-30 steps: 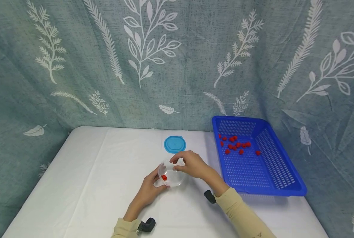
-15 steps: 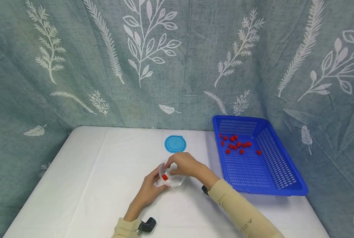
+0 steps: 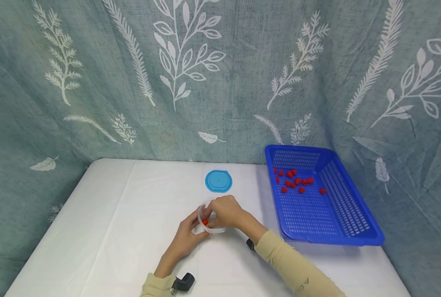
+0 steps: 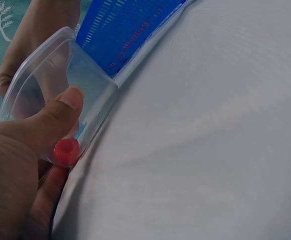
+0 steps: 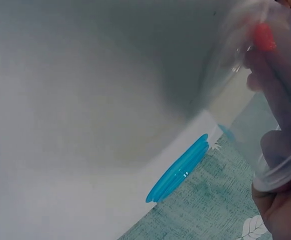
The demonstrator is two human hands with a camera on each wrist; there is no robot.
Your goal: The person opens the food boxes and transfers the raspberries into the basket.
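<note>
The only lettering is on the right sleeve (image 3: 303, 283), too small and skewed to read.

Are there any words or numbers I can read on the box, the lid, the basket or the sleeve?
Right sleeve: small dark marks, too blurred to read.
Clear container, blue lid, blue basket: no words or numbers show.

I see open tablecloth (image 3: 131, 231) left of my hands. On the right the blue basket (image 3: 354, 231) blocks the way, the blue lid (image 3: 218, 181) lies just beyond, and the curtain (image 3: 220, 82) closes the far side.
</note>
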